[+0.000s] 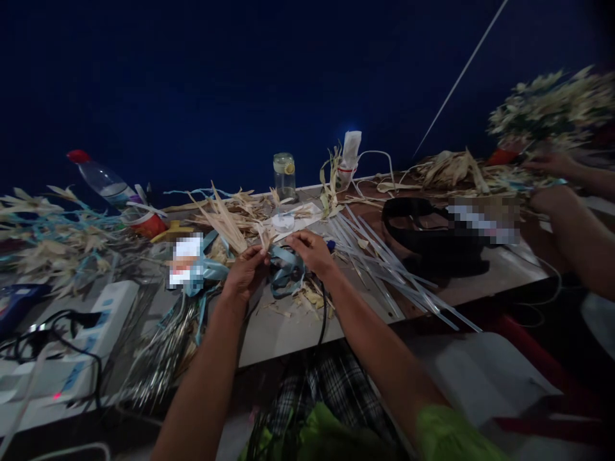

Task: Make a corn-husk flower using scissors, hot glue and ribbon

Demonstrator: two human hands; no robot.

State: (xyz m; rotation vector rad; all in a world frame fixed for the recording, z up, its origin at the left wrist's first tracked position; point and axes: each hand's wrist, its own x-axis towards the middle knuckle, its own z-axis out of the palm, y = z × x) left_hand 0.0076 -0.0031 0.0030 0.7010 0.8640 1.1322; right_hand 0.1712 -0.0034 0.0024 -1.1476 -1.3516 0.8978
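Between the fingers of my left hand (246,274) is a small piece of dried corn husk (265,238), its pale tip pointing up. My right hand (311,251) is closed in a pinch just to the right of it; what the fingertips grip is too small to make out. Light blue ribbon (287,267) hangs in loops between and below both hands, close to the right fingers. Longer dry husk strips (225,224) lie just beyond my left hand. A white round item (283,221) lies on the table past my fingertips.
Clear plastic sticks (384,262) spread to the right, beside a black headband-like object (432,237). Thin metal wires (163,358) and a power strip (103,339) lie left. A glass jar (284,176) and a tilted bottle (103,182) stand behind. A co-worker's hands (552,192) work at far right.
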